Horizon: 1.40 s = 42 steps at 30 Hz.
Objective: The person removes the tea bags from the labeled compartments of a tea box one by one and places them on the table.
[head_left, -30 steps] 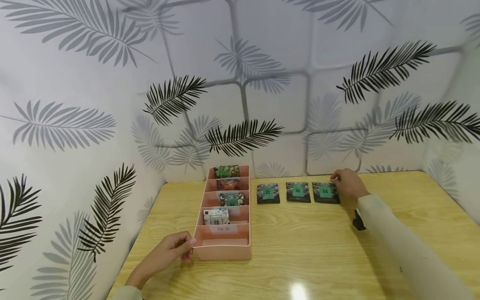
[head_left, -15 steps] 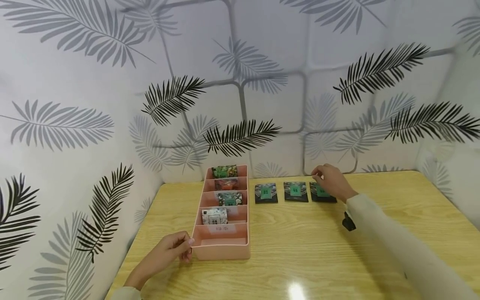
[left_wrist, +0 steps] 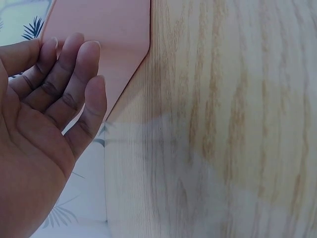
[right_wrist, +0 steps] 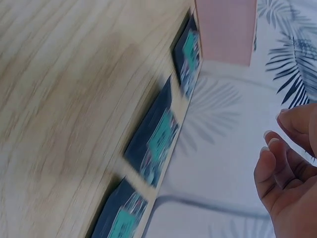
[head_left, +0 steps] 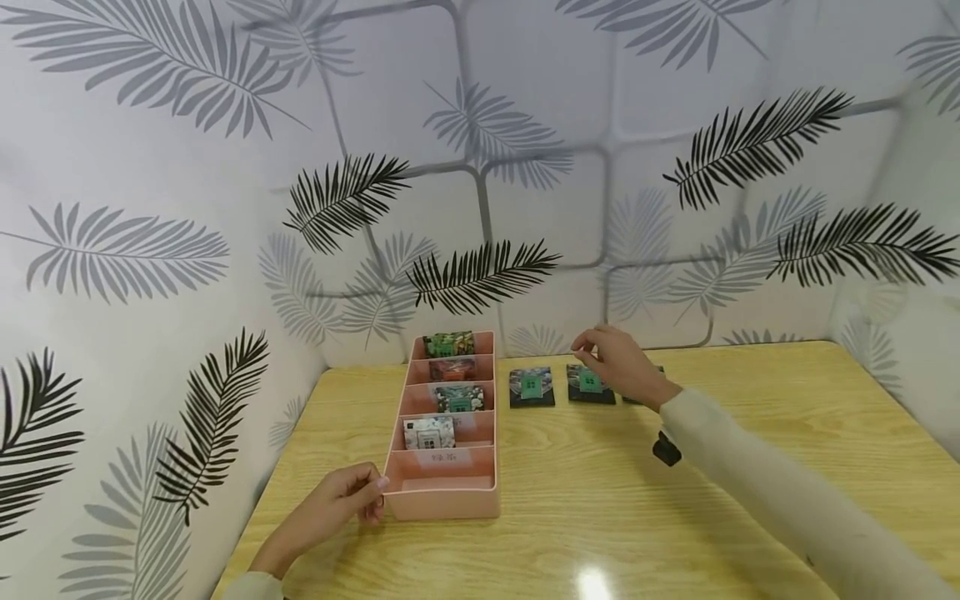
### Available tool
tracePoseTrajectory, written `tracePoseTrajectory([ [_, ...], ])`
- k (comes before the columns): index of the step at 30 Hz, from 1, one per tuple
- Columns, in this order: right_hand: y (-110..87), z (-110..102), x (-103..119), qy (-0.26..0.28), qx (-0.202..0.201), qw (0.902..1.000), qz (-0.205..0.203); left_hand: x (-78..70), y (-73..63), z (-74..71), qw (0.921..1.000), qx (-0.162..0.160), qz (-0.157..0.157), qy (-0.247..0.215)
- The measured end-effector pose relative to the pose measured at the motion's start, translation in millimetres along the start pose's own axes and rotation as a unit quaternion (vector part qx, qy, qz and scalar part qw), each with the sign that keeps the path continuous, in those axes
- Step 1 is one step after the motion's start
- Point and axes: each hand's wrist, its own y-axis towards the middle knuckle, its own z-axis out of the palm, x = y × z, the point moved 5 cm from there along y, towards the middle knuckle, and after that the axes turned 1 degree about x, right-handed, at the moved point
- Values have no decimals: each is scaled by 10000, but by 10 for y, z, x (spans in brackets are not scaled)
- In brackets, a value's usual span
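Observation:
At its left front corner, the pink divided box (head_left: pixel 446 505) is gripped by my left hand (head_left: pixel 348 500), thumb at the rim and fingers against the outside. In the left wrist view the fingers (left_wrist: pixel 69 84) curl beside the box wall (left_wrist: pixel 109 25). My right hand (head_left: pixel 622 367) hovers over the row of dark flat packets with green labels, its loosely bent fingers holding nothing. The left packet (head_left: pixel 531 388) shows whole. The middle packet (head_left: pixel 587 387) is partly covered by the hand, and the right packet (right_wrist: pixel 119 215) is mostly hidden in the head view.
Inside the box, separate compartments hold a green-yellow packet (head_left: pixel 448 344), a red packet (head_left: pixel 452 369), a dark floral packet (head_left: pixel 461 400) and a white packet (head_left: pixel 429 433). A leaf-patterned wall (head_left: pixel 540 208) rises behind the wooden table (head_left: pixel 600 500).
My right hand has moved left from the right packet's far corner, past that packet to above the middle one. The left hand stays at the box corner; box and packets have not moved.

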Motion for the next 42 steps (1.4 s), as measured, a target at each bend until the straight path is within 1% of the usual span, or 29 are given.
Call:
tracePoseTrajectory([
  [2,21,26,93,12,6,9999,-110,-4,1,-2,10000,-1,-4,30],
  [6,46,54,296,85,5,9993,-371,-1,-1,-4,9999,-25,-140,35],
  [9,56,64,447,147,-24,9981,-602,-2,-3,-3,9999,-20,-166,23],
  [12,66,82,584,258,-7,9968,-761,-8,0,-2,10000,29,-57,40],
  [15,84,114,713,425,91,9956,-828,-13,9,-9,10000,56,20,34],
  [21,100,280,976,436,347,9933,-1013,-11,11,-18,9999,34,-129,-69],
  [25,108,419,1146,463,479,9901,-1234,-29,-4,-12,10000,31,-75,-51],
  [28,124,491,1257,621,566,9881,-1289,-42,-9,-4,10000,27,-34,-31],
  [34,157,594,1448,806,735,9862,-1247,-22,-1,-1,10000,20,-55,-38],
  [39,190,709,1601,800,956,9835,-1310,-10,-2,-13,9999,5,-96,-79],
  [42,212,798,1672,622,1060,9831,-1354,-3,-6,-14,9999,7,-97,-82],
])
